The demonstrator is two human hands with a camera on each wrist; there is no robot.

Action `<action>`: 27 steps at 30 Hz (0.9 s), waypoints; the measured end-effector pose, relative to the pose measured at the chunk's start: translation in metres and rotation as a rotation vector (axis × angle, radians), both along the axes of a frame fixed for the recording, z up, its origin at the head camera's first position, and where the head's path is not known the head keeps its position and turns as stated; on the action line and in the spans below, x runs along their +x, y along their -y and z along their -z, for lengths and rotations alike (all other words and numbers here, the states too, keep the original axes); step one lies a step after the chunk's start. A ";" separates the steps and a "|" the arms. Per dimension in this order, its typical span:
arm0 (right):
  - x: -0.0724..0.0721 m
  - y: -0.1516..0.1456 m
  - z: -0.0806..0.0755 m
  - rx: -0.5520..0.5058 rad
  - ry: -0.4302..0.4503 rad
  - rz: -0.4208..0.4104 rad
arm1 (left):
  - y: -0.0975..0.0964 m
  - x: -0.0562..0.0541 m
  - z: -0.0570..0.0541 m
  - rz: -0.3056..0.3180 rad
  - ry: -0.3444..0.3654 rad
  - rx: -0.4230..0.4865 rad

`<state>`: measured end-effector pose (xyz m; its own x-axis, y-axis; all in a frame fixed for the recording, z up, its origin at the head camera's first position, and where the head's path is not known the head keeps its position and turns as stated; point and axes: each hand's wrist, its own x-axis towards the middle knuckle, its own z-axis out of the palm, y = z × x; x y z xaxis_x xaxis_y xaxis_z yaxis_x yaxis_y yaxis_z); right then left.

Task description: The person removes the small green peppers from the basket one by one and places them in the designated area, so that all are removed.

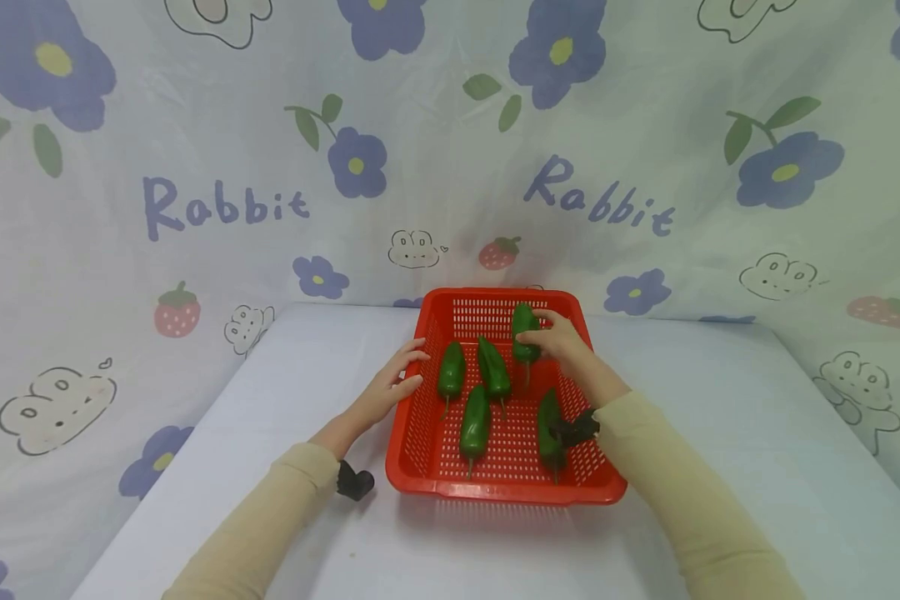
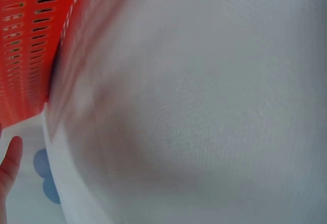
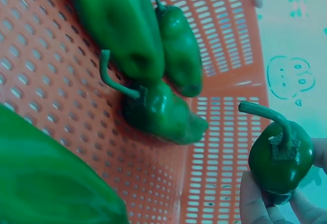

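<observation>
A red plastic basket (image 1: 506,492) with slotted walls holds several green peppers. My right hand (image 1: 566,342) grips one green pepper (image 1: 523,329) over the back right part of the basket, stem toward me. In the right wrist view, fingertips curl round this pepper (image 3: 291,157) below its bent stem. At the basket's left side, my left hand (image 1: 386,387) rests by the rim with its fingers extended; exact contact is unclear. Inside lie a left pepper (image 1: 452,371), a middle pepper (image 1: 494,373), a front pepper (image 1: 476,425) and a right pepper (image 1: 549,425), partly hidden by the wrist camera.
The basket stands on a white-covered table (image 1: 330,358). Behind it hangs a white curtain (image 1: 450,167) printed with flowers, rabbits and strawberries. A black wrist camera (image 1: 355,482) sits by the left sleeve, another (image 1: 577,427) over the basket's right side.
</observation>
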<state>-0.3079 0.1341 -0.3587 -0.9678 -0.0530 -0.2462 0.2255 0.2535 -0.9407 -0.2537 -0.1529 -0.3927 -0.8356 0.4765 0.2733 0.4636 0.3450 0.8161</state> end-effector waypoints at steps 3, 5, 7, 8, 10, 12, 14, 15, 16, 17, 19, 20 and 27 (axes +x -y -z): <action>0.000 -0.007 -0.002 -0.023 -0.011 0.005 | 0.000 -0.001 0.001 0.004 -0.003 0.004; 0.001 -0.011 -0.005 -0.039 -0.017 0.003 | 0.000 -0.001 0.002 0.009 -0.003 0.011; 0.002 -0.014 -0.008 -0.052 -0.025 -0.012 | 0.000 -0.001 0.002 0.011 0.002 0.017; 0.003 -0.016 -0.010 -0.054 -0.028 -0.016 | 0.000 -0.001 0.002 0.013 0.005 0.020; 0.004 -0.020 -0.014 -0.052 -0.038 -0.028 | 0.000 -0.001 0.003 0.016 0.013 0.027; 0.005 -0.024 -0.017 -0.056 -0.050 -0.039 | 0.000 0.000 0.003 0.019 0.018 0.032; 0.008 -0.029 -0.021 -0.055 -0.065 -0.049 | 0.001 0.000 0.003 0.019 0.026 0.035; 0.009 -0.032 -0.023 -0.056 -0.071 -0.054 | 0.001 0.000 0.003 0.018 0.028 0.036; 0.010 -0.035 -0.025 -0.053 -0.076 -0.058 | 0.001 0.000 0.003 0.018 0.028 0.037; 0.012 -0.038 -0.027 -0.045 -0.085 -0.060 | 0.001 0.000 0.002 0.018 0.029 0.038; 0.016 -0.044 -0.031 -0.017 -0.096 -0.065 | 0.001 0.001 0.002 0.016 0.031 0.034; 0.018 -0.047 -0.032 0.001 -0.101 -0.066 | 0.001 0.001 0.002 0.015 0.030 0.032; 0.032 -0.066 -0.039 0.065 -0.129 -0.098 | 0.000 0.000 0.000 0.016 0.031 0.018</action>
